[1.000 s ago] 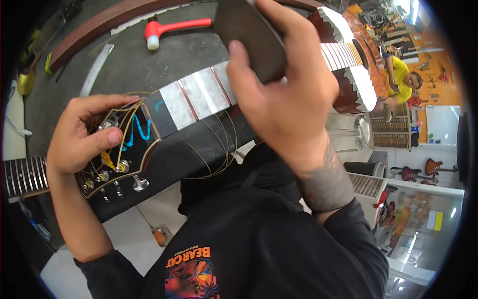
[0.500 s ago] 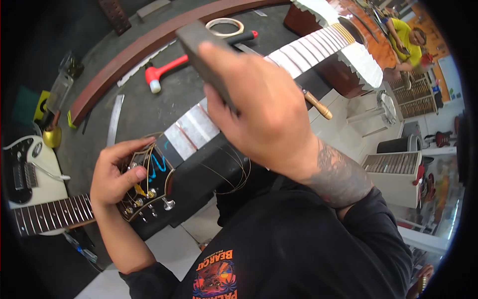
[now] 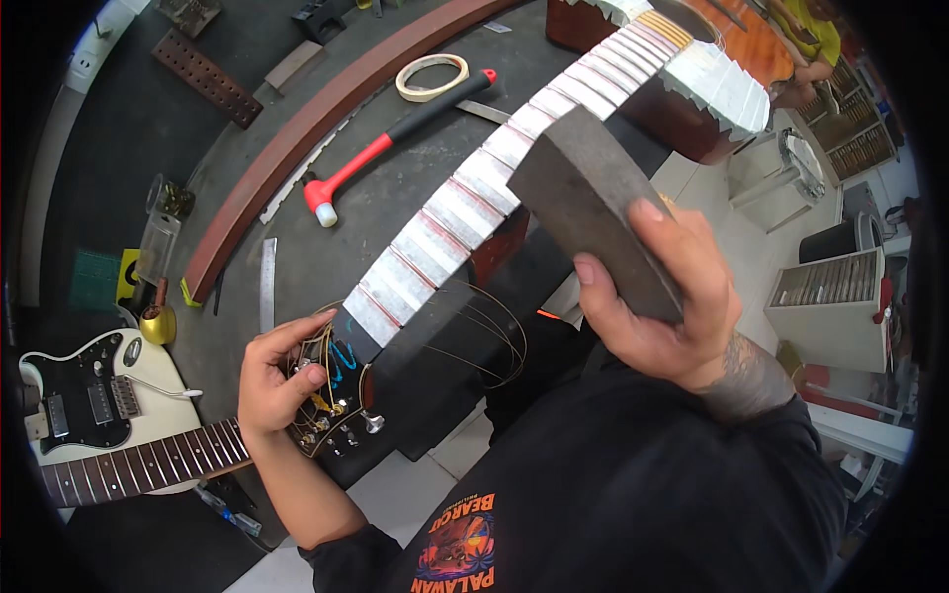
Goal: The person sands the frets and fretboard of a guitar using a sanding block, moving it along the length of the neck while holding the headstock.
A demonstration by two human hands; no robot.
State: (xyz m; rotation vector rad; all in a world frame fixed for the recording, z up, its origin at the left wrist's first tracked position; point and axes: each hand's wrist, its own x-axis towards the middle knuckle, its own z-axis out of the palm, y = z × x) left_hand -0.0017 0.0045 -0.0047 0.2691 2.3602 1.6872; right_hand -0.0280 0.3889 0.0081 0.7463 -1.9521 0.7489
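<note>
My left hand (image 3: 282,385) is closed round the black guitar headstock (image 3: 356,385), with gold tuners and loose strings at its fingers. From there the neck (image 3: 465,217) runs diagonally to the upper right, its frets showing between pale masking strips, toward a brown guitar body (image 3: 727,30) at the top right. My right hand (image 3: 672,306) grips a dark rectangular block (image 3: 583,198), thumb and fingers along its sides, held to the right of the fretboard and partly over it. Under the neck lies a black support (image 3: 445,351), with strings looping over it.
A red-and-black mallet (image 3: 346,173), tape roll (image 3: 432,77), steel ruler (image 3: 268,282) and long curved reddish beam (image 3: 257,168) lie on the bench. A white electric guitar (image 3: 148,376) lies at left. A person in yellow (image 3: 820,40), a stool (image 3: 771,178) and a cabinet (image 3: 820,326) are at right.
My right hand with the block has moved right and down, uncovering more of the taped fretboard. The view has shifted, so more of the bench and white guitar shows; my left hand stays at the headstock.
</note>
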